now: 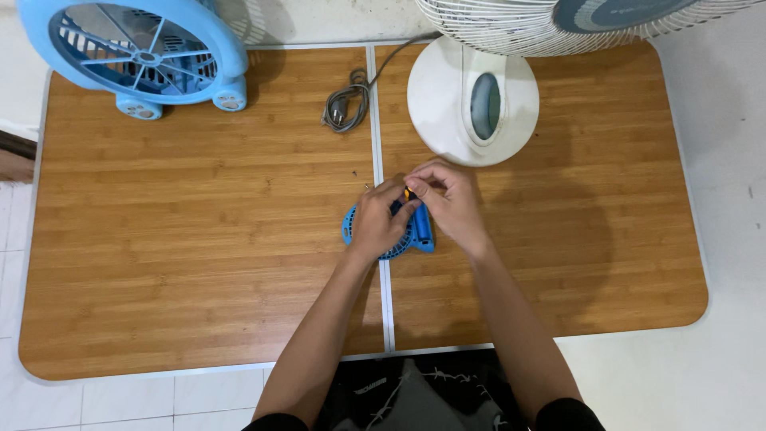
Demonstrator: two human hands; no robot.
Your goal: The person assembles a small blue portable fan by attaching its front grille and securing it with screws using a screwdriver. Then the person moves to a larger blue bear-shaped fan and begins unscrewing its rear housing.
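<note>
Wooden folding table [199, 263] on pale tiled floor [702, 375]. Both hands, left hand [377, 223] and right hand [451, 199], clasped around a small blue fan [421, 231]. Pinching something orange-tipped.

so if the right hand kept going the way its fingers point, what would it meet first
The right hand points up and to the left, so it would probably first meet the left hand already against it over the small blue fan; depth is unclear.
</note>
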